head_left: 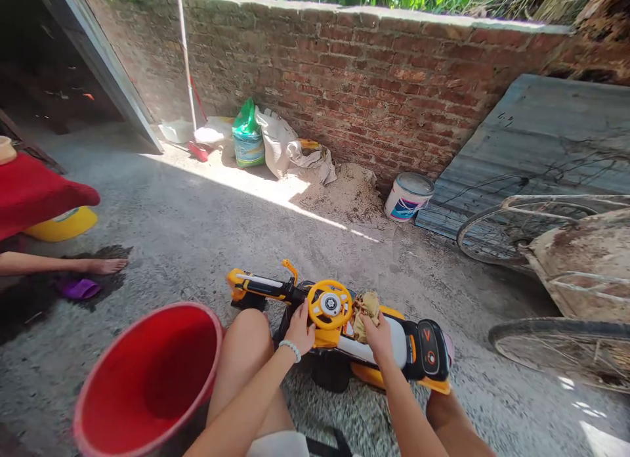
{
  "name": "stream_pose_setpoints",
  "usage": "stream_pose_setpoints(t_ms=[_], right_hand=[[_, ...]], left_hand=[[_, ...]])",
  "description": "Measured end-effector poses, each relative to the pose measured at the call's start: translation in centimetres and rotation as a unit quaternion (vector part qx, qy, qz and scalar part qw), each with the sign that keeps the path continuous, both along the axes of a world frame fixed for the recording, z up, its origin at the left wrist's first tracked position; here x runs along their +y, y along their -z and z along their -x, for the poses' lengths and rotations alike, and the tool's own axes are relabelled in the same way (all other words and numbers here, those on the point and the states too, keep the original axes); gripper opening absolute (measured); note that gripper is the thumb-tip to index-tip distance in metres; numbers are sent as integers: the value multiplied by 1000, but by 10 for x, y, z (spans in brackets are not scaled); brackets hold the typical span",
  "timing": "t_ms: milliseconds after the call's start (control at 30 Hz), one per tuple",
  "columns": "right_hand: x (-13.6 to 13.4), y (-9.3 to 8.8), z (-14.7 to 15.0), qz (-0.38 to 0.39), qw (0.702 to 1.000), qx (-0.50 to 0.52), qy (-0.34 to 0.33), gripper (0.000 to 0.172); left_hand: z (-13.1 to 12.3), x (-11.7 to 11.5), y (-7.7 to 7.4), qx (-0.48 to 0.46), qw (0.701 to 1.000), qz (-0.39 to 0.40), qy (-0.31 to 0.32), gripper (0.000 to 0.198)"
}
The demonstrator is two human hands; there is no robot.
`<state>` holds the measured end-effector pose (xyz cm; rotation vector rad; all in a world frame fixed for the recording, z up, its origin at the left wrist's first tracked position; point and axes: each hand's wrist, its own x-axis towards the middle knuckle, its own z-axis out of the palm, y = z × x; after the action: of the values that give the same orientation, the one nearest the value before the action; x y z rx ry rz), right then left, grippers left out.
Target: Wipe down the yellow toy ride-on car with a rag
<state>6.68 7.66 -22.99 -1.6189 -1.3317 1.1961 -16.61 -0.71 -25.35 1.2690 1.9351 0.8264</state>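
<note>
A yellow and black toy ride-on car [339, 335] stands on the concrete floor in front of my knees. My left hand [299, 329], with a white beaded bracelet on its wrist, grips the rim of the toy's yellow steering wheel [329, 304]. My right hand [378, 339] presses a crumpled tan rag [366, 314] against the car's body, just to the right of the wheel. A red plastic bucket [147, 378] lies tilted on its side to the left of my left knee [246, 352].
Another person's forearm [59, 264] reaches in at far left, above a purple slipper [77, 288]. A rusty wheeled cart [581, 260] stands at right. Sand [344, 194], sacks [290, 148], a paint pail [407, 196] and a corrugated sheet [522, 155] lie along the brick wall [344, 63].
</note>
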Motion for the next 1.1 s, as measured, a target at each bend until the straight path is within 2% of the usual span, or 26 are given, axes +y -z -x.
stream_pose_setpoints(t_ms=[100, 200, 267, 333, 433, 500, 567, 633, 733, 800, 933, 1100], right_hand=[[12, -22, 34, -74, 981, -138, -111, 49], [-4, -23, 59, -96, 937, -290, -169, 55], [-25, -20, 61, -91, 917, -343, -184, 55], [-48, -18, 55, -85, 911, -338, -220, 49], [-78, -20, 42, -28, 935, -234, -266, 35], [-90, -23, 35, 39, 964, -133, -228, 28], [-96, -29, 30, 95, 984, -42, -144, 27], [-96, -37, 25, 131, 988, 29, -80, 32], [-89, -53, 16, 153, 978, 137, -28, 44], [-82, -62, 12, 156, 968, 194, 18, 45], [-62, -77, 15, 108, 967, 212, 94, 41], [-25, -90, 35, 62, 969, 221, 92, 61]], left_hand=[[12, -7, 1, -22, 999, 8, 45, 80], [23, -3, -8, -8, 996, 24, 81, 81], [24, 1, -16, 10, 994, 43, 96, 83], [21, 3, -25, 24, 992, 66, 107, 84], [14, 1, -34, 33, 988, 103, 106, 84], [13, -5, -39, 48, 984, 126, 114, 81], [17, -14, -41, 61, 979, 149, 124, 75], [23, -23, -42, 67, 976, 164, 123, 71], [31, -35, -41, 67, 978, 167, 107, 67], [35, -42, -40, 65, 979, 166, 100, 64], [38, -52, -39, 50, 984, 149, 81, 61], [40, -58, -37, 20, 993, 104, 44, 56]])
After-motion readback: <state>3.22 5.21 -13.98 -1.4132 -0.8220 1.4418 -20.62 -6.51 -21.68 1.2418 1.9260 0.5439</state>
